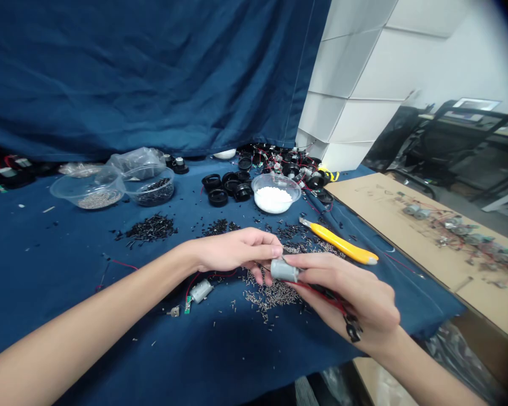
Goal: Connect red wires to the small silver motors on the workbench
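Note:
A small grey electric motor (pixel 284 270) is gripped between the thumb and fingers of my right hand (pixel 342 285). Red and black wires trail from it under that hand to a small black part (pixel 353 328) by the wrist. My left hand (pixel 241 251) meets the motor's left end, thumb and forefinger pinched together there; whatever they pinch is too small to make out. Below both hands spreads a heap of small silver screws (pixel 275 294). A second motor (pixel 201 291) with a green circuit board (pixel 188 304) and red wire lies left of the heap.
An orange-handled cutter (pixel 342 243) lies right of the screws. Behind stand a bowl of white pellets (pixel 275 194), black round housings (pixel 226 189) and clear tubs (pixel 88 189). Black screws (pixel 152 228) are piled at left. A cardboard sheet (pixel 406 225) at right carries several wired motors.

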The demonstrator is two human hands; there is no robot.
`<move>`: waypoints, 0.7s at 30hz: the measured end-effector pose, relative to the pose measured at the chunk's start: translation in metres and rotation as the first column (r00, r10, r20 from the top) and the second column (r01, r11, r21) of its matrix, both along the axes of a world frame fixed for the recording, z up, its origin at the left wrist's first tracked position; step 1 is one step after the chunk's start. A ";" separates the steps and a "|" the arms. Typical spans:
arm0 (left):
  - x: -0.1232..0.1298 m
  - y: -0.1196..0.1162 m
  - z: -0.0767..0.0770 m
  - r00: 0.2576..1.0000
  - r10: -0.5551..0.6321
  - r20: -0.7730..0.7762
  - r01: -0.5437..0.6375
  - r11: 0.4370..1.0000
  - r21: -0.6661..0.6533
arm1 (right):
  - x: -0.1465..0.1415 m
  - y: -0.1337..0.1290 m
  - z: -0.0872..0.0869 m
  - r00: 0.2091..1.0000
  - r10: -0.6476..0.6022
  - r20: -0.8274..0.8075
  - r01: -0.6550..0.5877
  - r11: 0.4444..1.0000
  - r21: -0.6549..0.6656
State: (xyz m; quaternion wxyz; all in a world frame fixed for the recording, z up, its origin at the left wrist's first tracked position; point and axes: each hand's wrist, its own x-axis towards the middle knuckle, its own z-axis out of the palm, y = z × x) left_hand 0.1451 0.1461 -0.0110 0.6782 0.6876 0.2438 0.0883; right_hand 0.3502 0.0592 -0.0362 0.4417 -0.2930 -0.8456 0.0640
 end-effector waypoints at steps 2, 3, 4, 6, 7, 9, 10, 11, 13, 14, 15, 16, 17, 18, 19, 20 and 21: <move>-0.003 0.002 -0.002 0.998 0.052 -0.028 -0.048 0.992 0.113 | 0.009 0.001 0.004 0.994 -0.110 0.017 0.109 0.993 0.042; -0.005 0.003 -0.004 0.995 0.094 -0.043 -0.084 0.978 0.193 | 0.018 0.003 0.005 0.981 -0.191 0.020 0.190 0.980 0.053; -0.007 0.004 -0.006 0.988 0.140 -0.060 -0.118 0.952 0.282 | 0.030 0.008 0.006 0.958 -0.285 0.011 0.284 0.957 0.053; -0.012 0.005 -0.013 0.972 0.220 -0.085 -0.156 0.872 0.465 | 0.062 0.026 0.005 0.886 -0.463 -0.033 0.462 0.887 -0.011; -0.014 0.004 -0.017 0.965 0.245 -0.092 -0.158 0.825 0.542 | 0.082 0.038 0.002 0.847 -0.529 -0.059 0.526 0.849 -0.057; -0.017 0.002 -0.021 0.960 0.264 -0.093 -0.141 0.744 0.653 | 0.123 0.065 -0.007 0.777 -0.629 -0.020 0.625 0.776 -0.080; -0.018 0.000 -0.021 0.960 0.265 -0.088 -0.133 0.712 0.690 | 0.142 0.079 -0.012 0.723 -0.691 0.002 0.691 0.722 -0.038; -0.020 -0.002 -0.020 0.961 0.265 -0.083 -0.127 0.685 0.718 | 0.158 0.091 -0.019 0.690 -0.723 0.011 0.723 0.690 -0.025; -0.027 -0.009 -0.013 0.958 0.277 -0.070 -0.130 0.641 0.756 | 0.182 0.109 -0.031 0.662 -0.749 0.023 0.749 0.662 -0.017; -0.033 -0.013 -0.008 0.954 0.292 -0.061 -0.141 0.623 0.769 | 0.189 0.115 -0.037 0.665 -0.746 0.041 0.747 0.665 -0.026; -0.042 -0.017 -0.004 0.948 0.313 -0.053 -0.157 0.607 0.779 | 0.195 0.119 -0.041 0.669 -0.741 0.057 0.743 0.668 -0.038; -0.054 -0.023 0.000 0.940 0.340 -0.043 -0.179 0.594 0.784 | 0.199 0.122 -0.044 0.676 -0.733 0.079 0.737 0.673 -0.058; -0.068 -0.029 0.003 0.927 0.374 -0.032 -0.208 0.580 0.788 | 0.203 0.123 -0.046 0.680 -0.726 0.101 0.733 0.675 -0.084; -0.084 -0.037 0.005 0.909 0.416 -0.021 -0.240 0.565 0.790 | 0.207 0.124 -0.045 0.683 -0.720 0.125 0.731 0.673 -0.115; -0.101 -0.044 0.007 0.888 0.459 -0.010 -0.275 0.548 0.790 | 0.211 0.124 -0.043 0.683 -0.714 0.153 0.730 0.666 -0.151; -0.120 -0.053 0.008 0.849 0.528 0.009 -0.329 0.516 0.791 | 0.216 0.124 -0.038 0.683 -0.706 0.186 0.730 0.657 -0.190; -0.139 -0.061 0.010 0.801 0.597 0.029 -0.379 0.470 0.797 | 0.219 0.122 -0.033 0.683 -0.695 0.222 0.730 0.643 -0.231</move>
